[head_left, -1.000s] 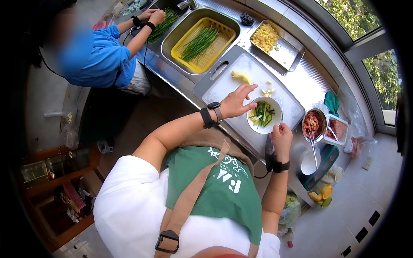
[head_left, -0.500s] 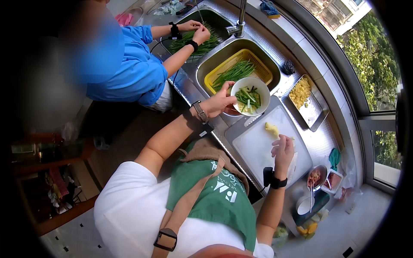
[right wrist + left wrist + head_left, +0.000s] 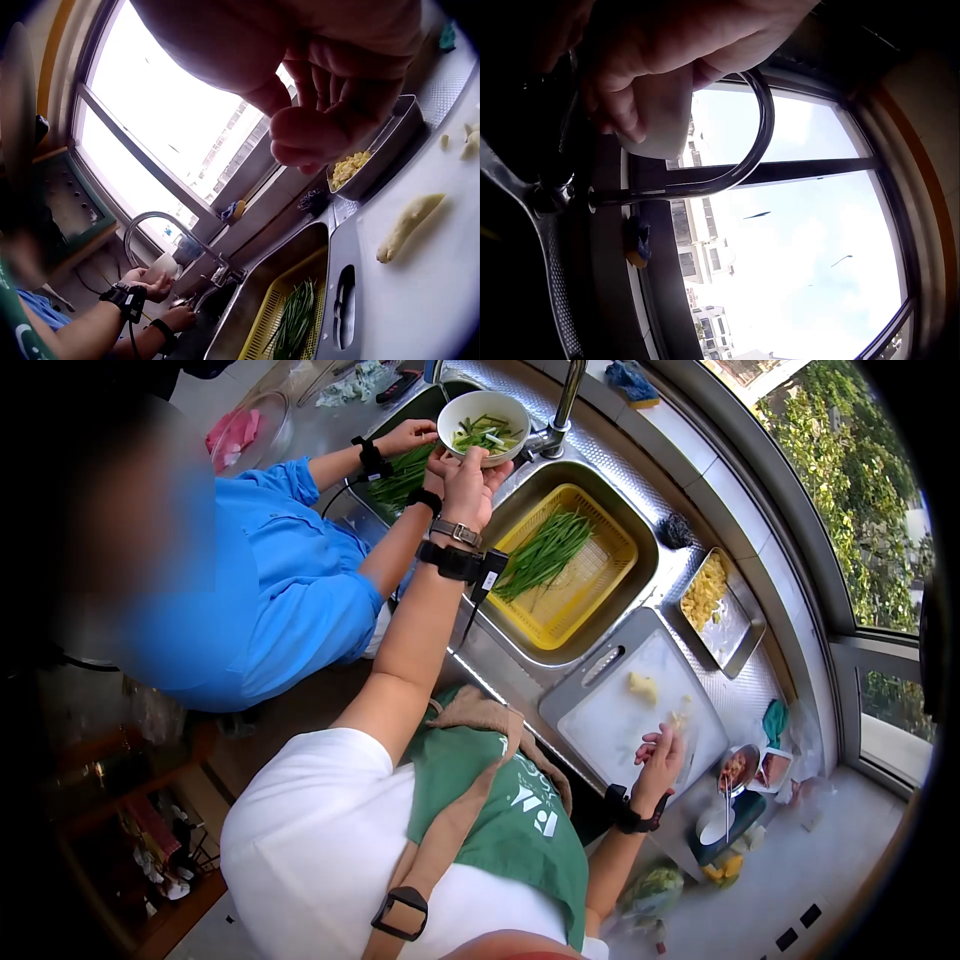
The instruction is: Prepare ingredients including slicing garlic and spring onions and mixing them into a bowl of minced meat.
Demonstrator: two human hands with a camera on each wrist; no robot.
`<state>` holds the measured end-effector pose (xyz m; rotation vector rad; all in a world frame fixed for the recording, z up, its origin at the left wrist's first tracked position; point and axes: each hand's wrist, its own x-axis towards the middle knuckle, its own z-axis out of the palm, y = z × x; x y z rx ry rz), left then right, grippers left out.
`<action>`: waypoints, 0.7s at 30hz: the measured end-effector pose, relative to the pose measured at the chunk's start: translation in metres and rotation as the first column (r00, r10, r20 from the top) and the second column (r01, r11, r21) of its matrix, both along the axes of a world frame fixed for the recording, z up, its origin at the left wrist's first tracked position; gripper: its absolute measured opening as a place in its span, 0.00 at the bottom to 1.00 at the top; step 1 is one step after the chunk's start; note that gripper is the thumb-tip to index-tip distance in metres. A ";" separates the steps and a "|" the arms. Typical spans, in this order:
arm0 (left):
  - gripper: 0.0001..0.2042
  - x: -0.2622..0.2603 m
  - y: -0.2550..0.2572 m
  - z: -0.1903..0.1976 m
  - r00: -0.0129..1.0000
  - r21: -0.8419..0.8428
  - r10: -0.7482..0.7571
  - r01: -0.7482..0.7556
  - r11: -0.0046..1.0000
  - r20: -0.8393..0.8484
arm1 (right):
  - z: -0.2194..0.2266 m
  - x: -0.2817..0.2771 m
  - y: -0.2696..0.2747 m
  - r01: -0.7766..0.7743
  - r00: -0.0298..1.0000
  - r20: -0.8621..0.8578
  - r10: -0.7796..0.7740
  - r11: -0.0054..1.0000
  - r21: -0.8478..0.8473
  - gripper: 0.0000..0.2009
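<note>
My left hand grips a white bowl by its underside and rim, raised over the sink area beside the faucet. Cut scallion pieces lie inside. Seen from the left wrist, curled fingers press against the bowl's pale wall. My right hand hovers over the near right part of the cutting board, holding nothing, its fingers loosely bent. On that board lie a peeled piece of ginger and some garlic cloves.
Another person in a blue shirt works at the far sink, hands close to the bowl. Green chives fill part of a yellow basket in the near sink. A metal tray with yellow bits stands by the window; a meat bowl sits right.
My left hand has carried the bowl from above the cutting board, past the yellow basket, to the faucet. My right hand has let go of the bowl and stays over the board.
</note>
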<state>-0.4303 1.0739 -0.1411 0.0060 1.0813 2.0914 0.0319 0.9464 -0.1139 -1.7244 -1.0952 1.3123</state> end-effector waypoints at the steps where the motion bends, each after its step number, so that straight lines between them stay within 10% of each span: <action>1: 0.24 -0.010 0.008 -0.014 1.000 0.011 0.005 -0.004 1.000 -0.008 | 0.000 0.000 0.001 0.016 1.000 0.006 -0.016 1.000 0.004 0.14; 21: 0.36 -0.055 0.027 -0.061 0.982 0.006 0.187 -0.187 0.982 0.023 | -0.013 0.004 0.025 0.075 0.996 0.052 -0.074 0.997 -0.010 0.13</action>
